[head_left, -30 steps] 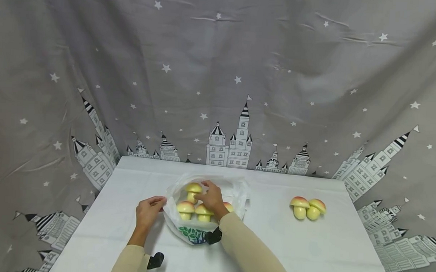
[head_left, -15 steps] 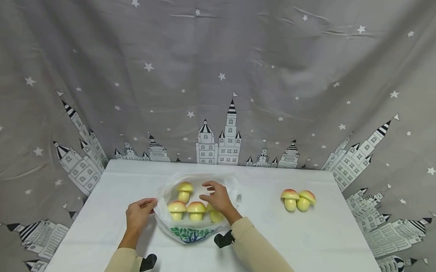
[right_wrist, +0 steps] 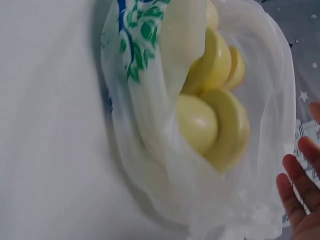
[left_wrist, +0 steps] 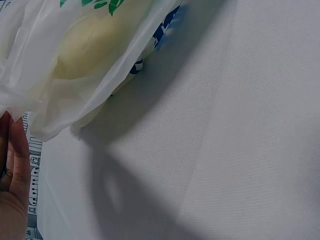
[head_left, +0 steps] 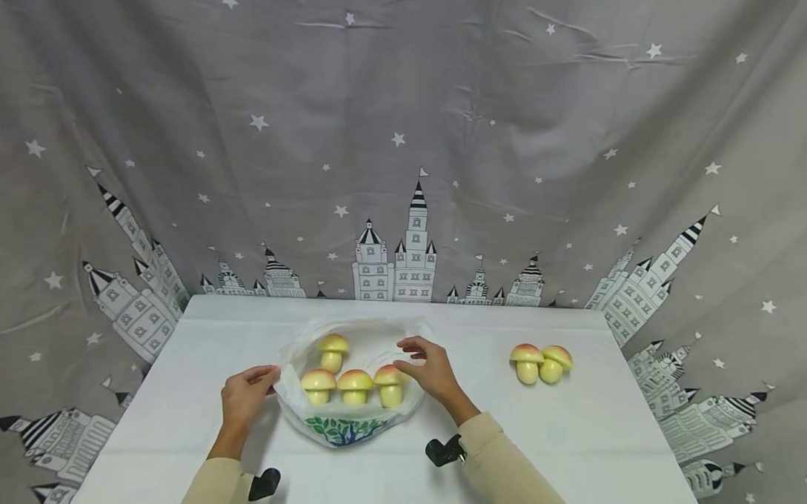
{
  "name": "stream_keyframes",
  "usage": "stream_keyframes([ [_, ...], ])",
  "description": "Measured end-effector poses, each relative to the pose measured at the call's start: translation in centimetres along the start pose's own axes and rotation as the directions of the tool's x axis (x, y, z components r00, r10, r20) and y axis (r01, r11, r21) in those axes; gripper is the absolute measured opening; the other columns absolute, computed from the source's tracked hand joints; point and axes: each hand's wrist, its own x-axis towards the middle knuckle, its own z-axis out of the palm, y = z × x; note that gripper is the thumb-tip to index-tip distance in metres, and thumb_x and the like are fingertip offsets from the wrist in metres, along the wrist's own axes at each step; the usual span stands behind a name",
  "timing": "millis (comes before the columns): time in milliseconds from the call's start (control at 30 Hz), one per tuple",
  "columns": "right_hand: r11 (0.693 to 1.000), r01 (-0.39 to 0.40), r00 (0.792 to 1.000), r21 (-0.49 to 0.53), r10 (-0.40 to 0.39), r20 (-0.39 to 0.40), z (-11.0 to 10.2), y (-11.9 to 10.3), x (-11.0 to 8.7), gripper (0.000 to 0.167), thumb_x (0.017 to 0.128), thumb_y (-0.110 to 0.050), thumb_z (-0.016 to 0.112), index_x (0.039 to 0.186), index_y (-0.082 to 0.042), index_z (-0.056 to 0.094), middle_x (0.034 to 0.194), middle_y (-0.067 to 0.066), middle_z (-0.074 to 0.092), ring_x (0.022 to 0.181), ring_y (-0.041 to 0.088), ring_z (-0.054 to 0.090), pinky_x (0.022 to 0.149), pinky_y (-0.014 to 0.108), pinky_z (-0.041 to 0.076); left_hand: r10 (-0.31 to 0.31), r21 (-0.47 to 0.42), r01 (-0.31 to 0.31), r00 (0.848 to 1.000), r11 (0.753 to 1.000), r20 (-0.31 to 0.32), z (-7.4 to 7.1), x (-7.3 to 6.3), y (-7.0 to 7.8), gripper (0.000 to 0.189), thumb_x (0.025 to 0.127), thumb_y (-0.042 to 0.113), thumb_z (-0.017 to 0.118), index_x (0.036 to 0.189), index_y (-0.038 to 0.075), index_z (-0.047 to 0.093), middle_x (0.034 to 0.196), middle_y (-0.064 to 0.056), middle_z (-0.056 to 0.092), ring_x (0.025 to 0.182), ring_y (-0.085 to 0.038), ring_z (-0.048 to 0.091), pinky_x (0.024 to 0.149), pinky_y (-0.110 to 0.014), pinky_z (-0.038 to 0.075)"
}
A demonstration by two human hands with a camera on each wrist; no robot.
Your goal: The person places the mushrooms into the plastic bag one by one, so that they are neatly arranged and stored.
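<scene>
A white plastic bag (head_left: 345, 430) with a green tree print lies mouth up on the table. Inside it sit several yellow toy mushrooms with reddish caps: one mushroom (head_left: 332, 353) at the back, the others, such as the middle mushroom (head_left: 355, 386), in a row at the front. My left hand (head_left: 243, 398) pinches the bag's left rim; the left wrist view shows fingers (left_wrist: 19, 160) at the gathered plastic. Over the bag's right side is my right hand (head_left: 432, 373), its loosely bent fingers holding nothing, close to the rightmost mushroom (head_left: 390, 386). In the right wrist view its fingers (right_wrist: 295, 180) are spread.
Two more toy mushrooms stand side by side on the right of the white table (head_left: 504, 441), a left one (head_left: 526, 362) and a leaning right one (head_left: 555, 362). Behind the table hangs a grey curtain (head_left: 409, 96) printed with castles and stars.
My right hand has drawn back rightward from among the mushrooms in the bag, uncovering the rightmost one. The left hand keeps its grip on the rim. The head view has shifted slightly.
</scene>
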Motion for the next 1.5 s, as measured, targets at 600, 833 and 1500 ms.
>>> stream_keyframes([
  [600, 0.991, -0.002, 0.980, -0.136, -0.025, -0.195, -5.3, 3.9, -3.0, 0.037, 0.078, -0.003, 0.078, 0.113, -0.002, 0.065, 0.114, 0.013, 0.066, 0.107, 0.032, 0.060, 0.089, 0.047, 0.048, -0.040, 0.001, 0.040, 0.999, 0.999, 0.021, 0.0, -0.3, 0.2, 0.033, 0.093, 0.022, 0.063, 0.110, -0.007, 0.067, 0.089, -0.012, 0.073, 0.066, -0.007, 0.063, 0.063, -0.015, 0.043],
  [833, 0.982, -0.059, 0.951, -0.181, 0.001, -0.310, -7.2, 5.0, -4.0, 0.041, 0.076, -0.002, 0.079, 0.115, -0.003, 0.065, 0.119, 0.016, 0.064, 0.117, 0.037, 0.055, 0.099, 0.052, 0.040, -0.014, -0.009, 0.014, 1.000, 1.000, 0.011, 0.1, -0.3, 0.1, 0.034, 0.093, 0.022, 0.063, 0.110, -0.008, 0.066, 0.092, -0.016, 0.072, 0.069, -0.013, 0.066, 0.070, -0.025, 0.047],
  [1500, 0.977, -0.120, 0.816, -0.177, -0.004, -0.577, -11.3, 8.0, -5.9, 0.047, 0.072, 0.003, 0.079, 0.115, 0.005, 0.059, 0.125, 0.025, 0.053, 0.121, 0.041, 0.044, 0.104, 0.053, 0.030, -0.023, 0.010, 0.023, 1.000, 1.000, 0.011, 0.3, -0.4, 0.2, 0.034, 0.094, 0.024, 0.063, 0.111, -0.005, 0.067, 0.092, -0.013, 0.072, 0.068, -0.008, 0.064, 0.069, -0.021, 0.044],
])
